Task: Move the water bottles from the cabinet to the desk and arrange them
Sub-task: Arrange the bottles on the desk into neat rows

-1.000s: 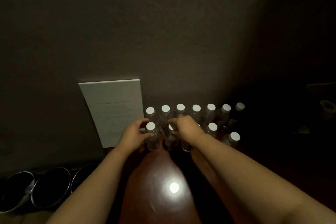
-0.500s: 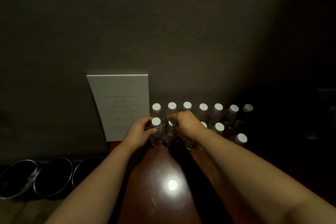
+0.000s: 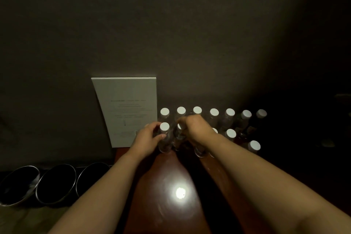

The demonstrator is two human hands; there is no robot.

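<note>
Several clear water bottles with white caps stand in two rows on the dark reddish desk (image 3: 163, 205), against the wall. The back row (image 3: 214, 112) runs from beside the card to the dim right. My left hand (image 3: 147, 139) curls round the leftmost front-row bottle (image 3: 164, 136). My right hand (image 3: 197, 128) covers the front-row bottles beside it, its fingers curled over the top of one bottle (image 3: 179, 135). More front bottles (image 3: 231, 133) stand to the right; one (image 3: 254, 145) sits nearest me.
A white printed card (image 3: 126, 108) leans on the wall just left of the bottles. Three dark metal bowls (image 3: 55, 182) sit low at the left. A bright light reflection (image 3: 180, 193) shines on the desk. The right side is very dark.
The view has shifted slightly. Both hands stay on the front-row bottles at the left, pressing them a little closer to the back row.
</note>
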